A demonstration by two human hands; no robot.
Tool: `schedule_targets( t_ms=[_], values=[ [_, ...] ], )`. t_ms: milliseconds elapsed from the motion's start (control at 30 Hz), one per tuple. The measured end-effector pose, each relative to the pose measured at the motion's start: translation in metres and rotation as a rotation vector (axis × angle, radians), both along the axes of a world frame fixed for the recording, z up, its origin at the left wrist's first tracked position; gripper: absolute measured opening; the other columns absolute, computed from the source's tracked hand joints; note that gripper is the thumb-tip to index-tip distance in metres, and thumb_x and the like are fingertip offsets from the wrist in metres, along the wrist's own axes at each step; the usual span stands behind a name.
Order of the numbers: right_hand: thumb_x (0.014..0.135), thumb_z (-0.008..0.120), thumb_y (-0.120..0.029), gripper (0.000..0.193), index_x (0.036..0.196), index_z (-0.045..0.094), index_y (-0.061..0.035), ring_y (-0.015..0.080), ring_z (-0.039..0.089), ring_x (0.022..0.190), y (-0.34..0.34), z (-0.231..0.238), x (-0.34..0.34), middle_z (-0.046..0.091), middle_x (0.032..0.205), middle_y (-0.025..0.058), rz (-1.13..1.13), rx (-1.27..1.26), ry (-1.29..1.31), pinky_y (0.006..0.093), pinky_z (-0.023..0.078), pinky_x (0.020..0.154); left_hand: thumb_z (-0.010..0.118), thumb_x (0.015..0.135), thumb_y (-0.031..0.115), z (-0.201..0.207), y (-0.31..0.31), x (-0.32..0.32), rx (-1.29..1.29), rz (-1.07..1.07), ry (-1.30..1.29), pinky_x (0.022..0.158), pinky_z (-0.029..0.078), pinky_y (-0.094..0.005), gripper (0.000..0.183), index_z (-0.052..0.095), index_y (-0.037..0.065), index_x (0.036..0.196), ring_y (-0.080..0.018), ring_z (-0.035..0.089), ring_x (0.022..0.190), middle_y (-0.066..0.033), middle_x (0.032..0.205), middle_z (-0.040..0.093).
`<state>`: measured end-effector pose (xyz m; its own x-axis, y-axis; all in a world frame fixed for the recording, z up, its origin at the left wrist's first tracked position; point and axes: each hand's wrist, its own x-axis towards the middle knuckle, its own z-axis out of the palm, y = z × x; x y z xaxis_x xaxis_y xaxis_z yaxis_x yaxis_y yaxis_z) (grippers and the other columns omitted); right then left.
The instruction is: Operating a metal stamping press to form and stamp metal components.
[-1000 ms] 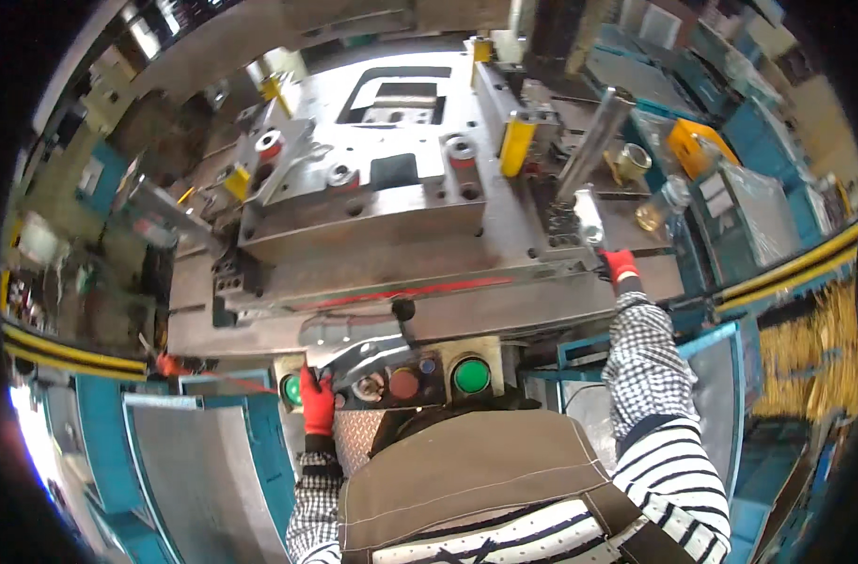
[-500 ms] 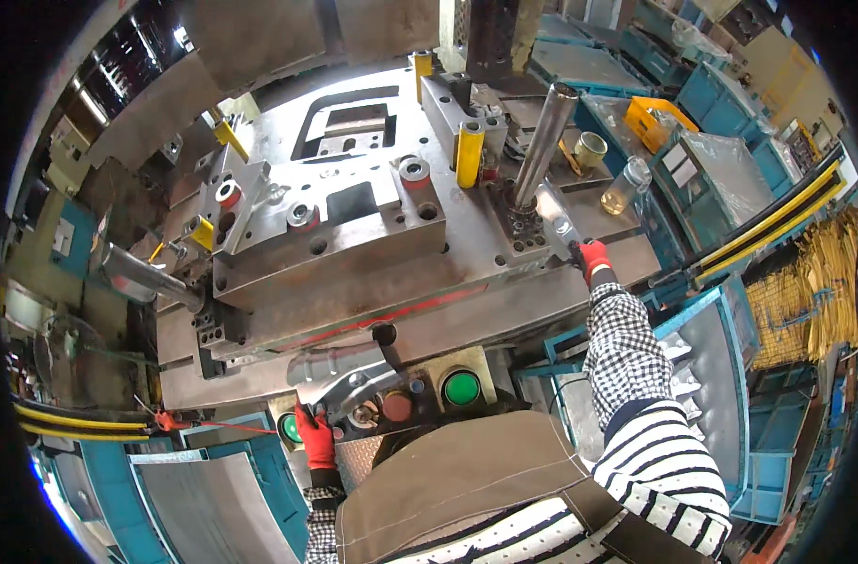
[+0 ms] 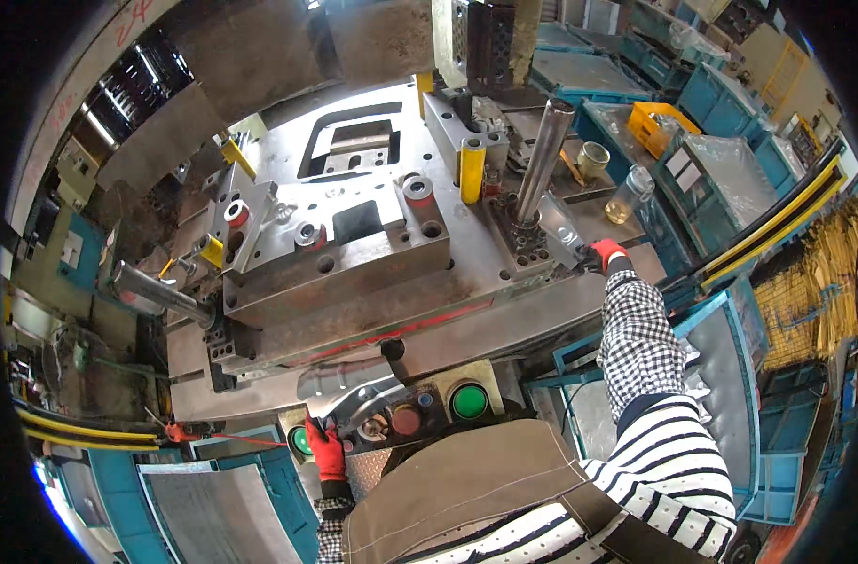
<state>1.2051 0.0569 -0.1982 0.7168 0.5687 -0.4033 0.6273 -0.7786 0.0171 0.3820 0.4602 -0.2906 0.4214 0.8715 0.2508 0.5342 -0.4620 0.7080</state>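
My left hand (image 3: 327, 451), in a red glove, rests at the left end of the button panel (image 3: 419, 414). Its fingers close on the end of a curved shiny metal sheet part (image 3: 358, 399), right beside a green button (image 3: 299, 440). My right hand (image 3: 605, 254), also red-gloved, reaches out to the right front corner of the big steel press die (image 3: 354, 254). There it grips a small grey metal piece (image 3: 570, 235) lying on the die plate, beside the tall steel guide post (image 3: 544, 155).
Another green button (image 3: 468, 401) and a red one (image 3: 406, 419) sit on the panel. A yellow cylinder (image 3: 472, 169) stands on the die. Right of the die are a yellow crate (image 3: 669, 127), a glass jar (image 3: 626, 195) and blue bins (image 3: 730, 395). A horizontal steel post (image 3: 156, 293) juts out left.
The view has swung, so the die now sits more to the left and appears larger. My left hand stays at the panel and my right hand at the die's right corner.
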Motion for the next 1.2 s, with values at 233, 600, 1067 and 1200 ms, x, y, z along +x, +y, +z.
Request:
schedule_targets(
  t_ms=[233,600,1067,1200],
  values=[
    [0.093,0.071,-0.044,0.042,0.126,0.075,-0.0185,0.0344,0.072,0.115,-0.001,0.058,-0.004,0.074,0.128,0.0165,-0.044,-0.174,0.056,0.0461,0.056,0.095,0.063,0.094,-0.001,0.007,0.002,0.013,-0.125,-0.028,-0.101,0.118,0.041,-0.0466,0.070,0.040,-0.002,0.160,-0.0439,0.052,0.139,-0.0291,0.151,0.053],
    [0.086,0.086,-0.041,0.045,0.117,0.079,-0.0091,0.0192,0.069,0.087,-0.007,0.014,-0.013,0.075,0.104,0.0088,-0.682,0.864,0.654,0.0380,0.056,0.075,0.065,0.092,-0.004,0.015,-0.001,0.012,-0.099,0.010,-0.075,0.116,0.042,-0.0459,0.072,0.041,0.000,0.159,-0.0428,0.055,0.135,-0.0285,0.148,0.055],
    [0.098,0.070,-0.026,0.042,0.133,0.069,-0.0015,0.0223,0.066,0.111,-0.120,0.108,-0.162,0.070,0.126,0.0107,-0.960,1.673,0.645,0.0375,0.051,0.100,0.067,0.090,-0.003,0.022,-0.002,0.019,-0.049,-0.039,-0.036,0.114,0.043,-0.0471,0.071,0.044,0.000,0.157,-0.0432,0.055,0.134,-0.0265,0.147,0.057],
    [0.102,0.065,-0.034,0.051,0.138,0.065,0.0013,0.0255,0.062,0.123,-0.152,0.125,-0.224,0.066,0.135,0.0141,-0.722,1.559,0.644,0.0408,0.047,0.109,0.063,0.088,-0.007,0.041,-0.009,0.018,-0.148,-0.038,-0.103,0.107,0.049,-0.0455,0.069,0.047,0.001,0.155,-0.0410,0.061,0.126,-0.0251,0.139,0.061]
  ],
)
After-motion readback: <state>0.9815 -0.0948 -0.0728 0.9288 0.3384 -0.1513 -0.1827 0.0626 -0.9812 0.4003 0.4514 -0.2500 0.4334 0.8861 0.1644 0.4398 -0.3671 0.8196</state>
